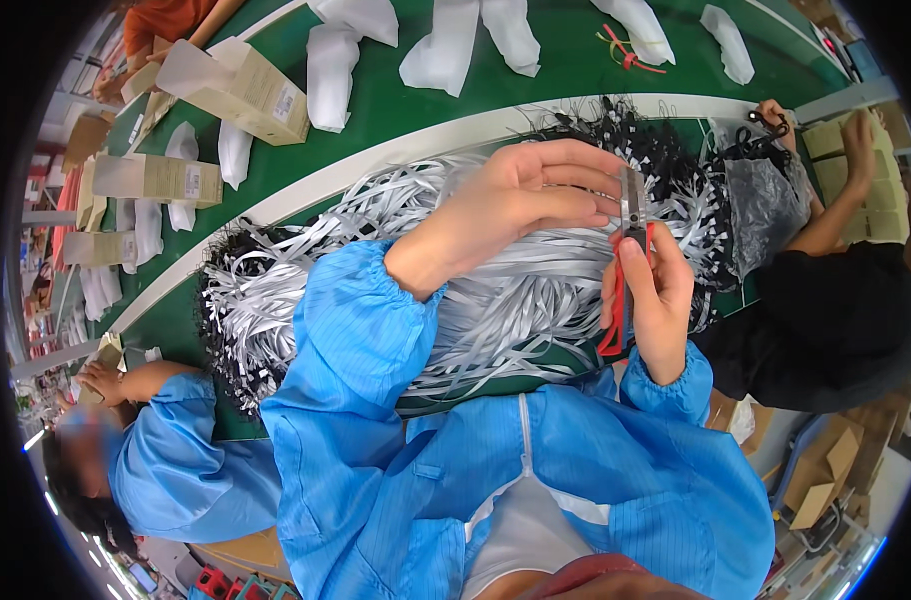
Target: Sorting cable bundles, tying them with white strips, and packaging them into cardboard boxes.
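Note:
My right hand (655,295) is closed round the red handles of a pair of scissors (632,205), whose metal blades point away from me. My left hand (530,195) reaches in from the left, fingers stretched out and partly apart, the tips beside the blades. Whether those fingertips touch the metal I cannot tell, and nothing shows in that hand. Beneath both hands lies a big heap of light grey flat straps (525,295), with black cords and small clips bunched at its ends.
Beyond a pale rail (415,150), white wrapped packets (330,75) and a red tie (630,60) lie on a green surface. Open cardboard boxes (240,95) stand at left. A clear plastic bag (765,210) is at right. Co-workers sit on both sides, arms over the table.

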Demonstrator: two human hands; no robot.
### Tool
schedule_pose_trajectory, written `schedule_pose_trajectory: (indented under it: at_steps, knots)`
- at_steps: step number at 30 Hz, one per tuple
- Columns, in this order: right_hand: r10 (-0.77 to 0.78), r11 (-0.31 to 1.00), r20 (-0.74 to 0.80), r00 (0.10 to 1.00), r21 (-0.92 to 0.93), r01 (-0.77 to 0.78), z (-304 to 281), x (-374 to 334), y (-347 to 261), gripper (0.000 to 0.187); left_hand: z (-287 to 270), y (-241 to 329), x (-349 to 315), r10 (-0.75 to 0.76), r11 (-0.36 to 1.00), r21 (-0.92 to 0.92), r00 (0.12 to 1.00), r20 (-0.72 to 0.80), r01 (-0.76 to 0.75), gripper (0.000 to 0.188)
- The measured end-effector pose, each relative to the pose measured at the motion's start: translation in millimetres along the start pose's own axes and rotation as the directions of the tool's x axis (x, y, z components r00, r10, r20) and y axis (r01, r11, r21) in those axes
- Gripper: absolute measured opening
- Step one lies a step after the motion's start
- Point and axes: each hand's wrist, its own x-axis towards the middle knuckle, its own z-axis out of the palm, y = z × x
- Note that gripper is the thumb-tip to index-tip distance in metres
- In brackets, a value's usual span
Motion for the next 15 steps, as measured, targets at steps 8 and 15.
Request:
schedule_pose_trajectory:
  at_steps: [8,15]
  knots:
    - [-0.124,0.992,-0.020,0.992,0.007,0.124,3.3,3.5,-10.7,0.028,-36.7,-51.7,23.3,0.384,0.624,0.743,0.923,-0.022,-0.242,0.053]
    - [-0.716,0.561,0.079,0.694,-0.526,0.639,9.8,45.5,-118.1,0.041,-48.6,-81.1,25.2,0.549,0.168,0.945,0.823,0.148,-0.282,0.052]
